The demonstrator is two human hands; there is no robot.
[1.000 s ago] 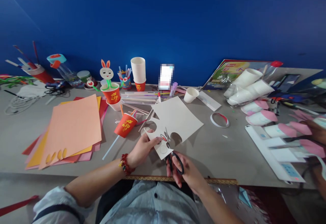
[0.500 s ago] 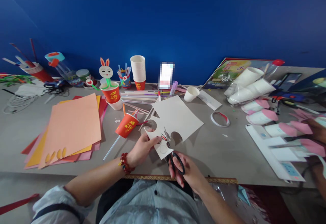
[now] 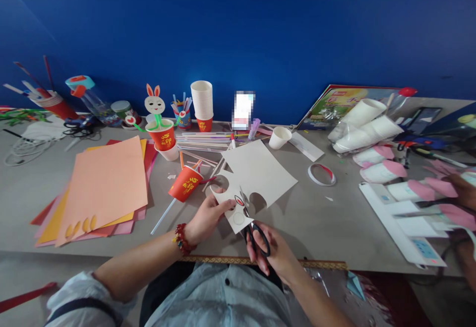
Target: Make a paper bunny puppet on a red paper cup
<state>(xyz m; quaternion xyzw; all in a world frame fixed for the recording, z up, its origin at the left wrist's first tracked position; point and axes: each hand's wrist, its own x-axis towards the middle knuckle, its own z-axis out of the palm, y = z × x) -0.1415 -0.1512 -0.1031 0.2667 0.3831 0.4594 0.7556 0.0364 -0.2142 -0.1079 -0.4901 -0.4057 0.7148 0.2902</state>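
Note:
My left hand [image 3: 208, 216] pinches a piece of white paper [image 3: 231, 220] between thumb and fingers. On that paper are a small red shape with a dark outline and a drawn circle. My right hand [image 3: 269, 247] grips black-handled scissors [image 3: 247, 213], whose blades lie at the paper's right edge, next to the red shape. Just beyond, a larger white sheet [image 3: 260, 168] with rounded cut-outs lies on the table. Left of it, a red paper cup [image 3: 185, 184] with straws through it lies tilted, close to my left hand.
Stacked coloured paper [image 3: 107, 188] lies at the left. A rabbit figure [image 3: 154, 104] stands in a red cup, near a tall cup stack [image 3: 202, 99]. Tape [image 3: 322, 174] and a white cup [image 3: 280, 137] are to the right. Another person's hand [image 3: 463, 193] is beside a power strip [image 3: 403, 223].
The scissors' handles in my right hand have shifted slightly to the right and down, and look a little closer together. My left hand and the paper stay nearly still.

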